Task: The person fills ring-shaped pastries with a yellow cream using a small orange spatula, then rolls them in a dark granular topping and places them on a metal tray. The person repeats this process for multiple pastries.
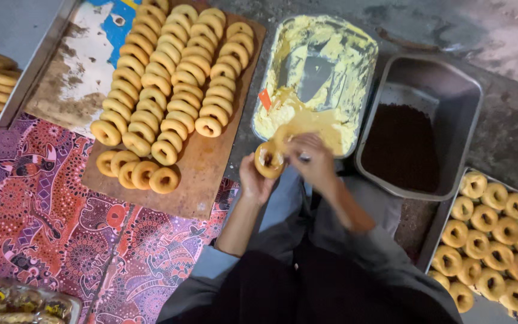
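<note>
I see a grey concrete floor (511, 120) carrying everything. Patterned red cloth (31, 204) lies left of the fingers, wooden board (205, 168) just left, cream tray (316, 78) directly beyond them, dark-powder pan (451, 90) right, doughnut tray (433, 240) lower right.

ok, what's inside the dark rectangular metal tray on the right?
The dark rectangular metal tray holds a dark brown crumbly layer covering most of its floor; a bare grey patch shows at the far end. What lies beneath the layer is covered.
</note>
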